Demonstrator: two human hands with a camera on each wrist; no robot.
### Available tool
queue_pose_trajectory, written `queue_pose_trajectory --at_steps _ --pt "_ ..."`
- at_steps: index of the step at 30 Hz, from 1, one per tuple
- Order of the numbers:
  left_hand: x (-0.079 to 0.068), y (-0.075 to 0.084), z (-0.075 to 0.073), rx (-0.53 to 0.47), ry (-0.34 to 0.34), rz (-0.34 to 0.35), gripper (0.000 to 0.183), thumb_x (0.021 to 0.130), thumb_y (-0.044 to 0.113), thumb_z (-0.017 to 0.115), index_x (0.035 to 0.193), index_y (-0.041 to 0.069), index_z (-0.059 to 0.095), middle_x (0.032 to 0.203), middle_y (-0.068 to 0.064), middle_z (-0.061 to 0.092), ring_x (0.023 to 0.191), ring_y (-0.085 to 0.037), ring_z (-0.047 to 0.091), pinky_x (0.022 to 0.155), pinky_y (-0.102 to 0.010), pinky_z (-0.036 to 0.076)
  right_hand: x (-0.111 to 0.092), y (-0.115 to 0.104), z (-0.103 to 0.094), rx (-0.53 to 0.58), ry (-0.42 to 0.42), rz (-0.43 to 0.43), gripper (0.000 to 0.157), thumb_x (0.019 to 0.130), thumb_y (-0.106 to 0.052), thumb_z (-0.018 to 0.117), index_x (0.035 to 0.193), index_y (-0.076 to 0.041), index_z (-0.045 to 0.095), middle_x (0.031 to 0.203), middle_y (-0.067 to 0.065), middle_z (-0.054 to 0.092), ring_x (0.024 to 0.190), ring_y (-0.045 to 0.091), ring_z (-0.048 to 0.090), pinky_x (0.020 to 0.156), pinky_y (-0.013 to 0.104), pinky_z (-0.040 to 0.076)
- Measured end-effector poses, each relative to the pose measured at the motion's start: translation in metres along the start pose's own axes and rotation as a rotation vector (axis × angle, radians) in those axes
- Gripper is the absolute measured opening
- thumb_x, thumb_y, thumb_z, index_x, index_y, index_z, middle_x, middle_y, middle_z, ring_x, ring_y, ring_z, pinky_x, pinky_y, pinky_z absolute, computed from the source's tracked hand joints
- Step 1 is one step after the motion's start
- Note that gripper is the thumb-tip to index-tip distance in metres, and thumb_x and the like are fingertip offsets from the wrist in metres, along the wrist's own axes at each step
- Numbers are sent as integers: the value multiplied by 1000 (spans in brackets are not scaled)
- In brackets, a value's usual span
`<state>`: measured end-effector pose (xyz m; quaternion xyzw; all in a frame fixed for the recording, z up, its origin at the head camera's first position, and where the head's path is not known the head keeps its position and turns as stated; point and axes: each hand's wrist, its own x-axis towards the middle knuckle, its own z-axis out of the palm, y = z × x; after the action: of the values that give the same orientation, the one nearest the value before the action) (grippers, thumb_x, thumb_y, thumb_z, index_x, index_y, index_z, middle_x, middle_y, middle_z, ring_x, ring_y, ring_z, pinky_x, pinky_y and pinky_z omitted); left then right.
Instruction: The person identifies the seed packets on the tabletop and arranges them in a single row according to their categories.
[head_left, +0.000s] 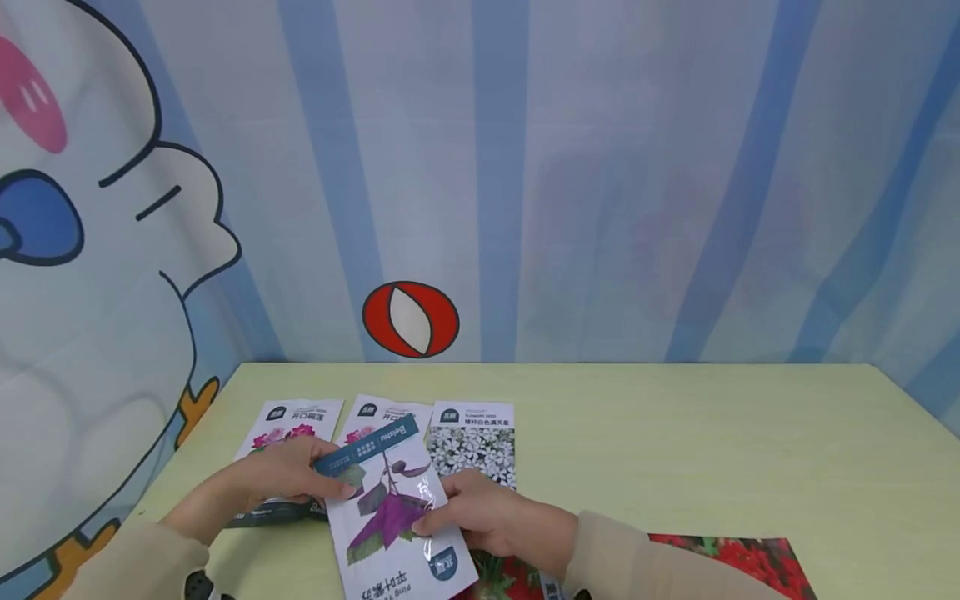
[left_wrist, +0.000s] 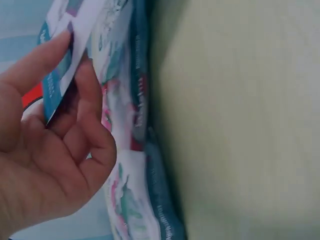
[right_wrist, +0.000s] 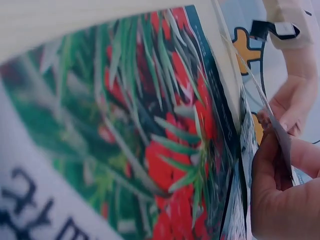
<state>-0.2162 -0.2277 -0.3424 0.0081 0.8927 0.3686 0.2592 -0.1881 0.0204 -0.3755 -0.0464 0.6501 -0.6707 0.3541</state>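
At lower centre of the head view, a purple-leaf packet is pinched at its left edge by the left hand and right edge by the right hand, seemingly for steadiness, near flower packets laid on the counter.

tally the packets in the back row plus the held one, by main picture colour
Pink-flower packets: 2
White-flower packet: 1
Purple-leaf packet, held: 1
Total: 4
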Motion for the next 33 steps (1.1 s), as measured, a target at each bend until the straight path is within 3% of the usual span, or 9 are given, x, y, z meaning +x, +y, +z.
queue_pose_trajectory --at_steps 3,6,8,11,16,21,33 --pt "3 -2 7 -158 22 -22 64 77 32 76 128 2 51 93 -3 65 74 -13 55 60 -22 43 -1 -1 -6 12 30 -15 32 80 9 62 112 5 61 98 14 68 91 32 66 78 44 53" --pt "6 0 16 -380 66 -41 71 79 28 75 134 -1 41 93 -5 66 72 -14 59 61 -20 48 -1 -3 -10 33 59 -20 31 80 9 62 111 5 59 97 13 68 91 31 65 79 44 53" --pt "8 4 23 -510 94 -48 64 82 24 72 132 -2 42 94 -7 68 75 -16 63 67 -24 53 -2 -3 -12 52 74 -25 32 81 9 62 112 6 58 98 13 67 92 32 65 80 44 52" --pt "12 11 34 -607 130 -65 56 85 21 69 129 -3 44 97 -9 68 80 -19 66 73 -29 54 -2 -6 -16 63 102 -30 33 82 7 63 114 5 56 99 13 67 91 30 65 81 45 52" --pt "17 26 54 -638 130 -56 54 86 20 68 131 1 45 100 -11 68 84 -24 67 75 -35 54 -2 -11 -24 80 144 -48 38 83 4 64 120 5 54 102 14 66 92 29 65 81 45 52" --pt "20 38 67 -651 63 13 55 85 18 68 133 2 44 102 -13 67 88 -28 67 75 -37 54 -3 -16 -38 118 194 -56 41 84 2 64 123 5 52 105 16 66 95 30 65 81 43 52" --pt "31 57 79 -652 5 75 53 84 13 69 130 -1 47 105 -15 66 93 -29 66 78 -37 54 -6 -21 -73 132 313 -81 35 86 0 61 120 5 55 103 17 66 90 27 66 81 40 52"
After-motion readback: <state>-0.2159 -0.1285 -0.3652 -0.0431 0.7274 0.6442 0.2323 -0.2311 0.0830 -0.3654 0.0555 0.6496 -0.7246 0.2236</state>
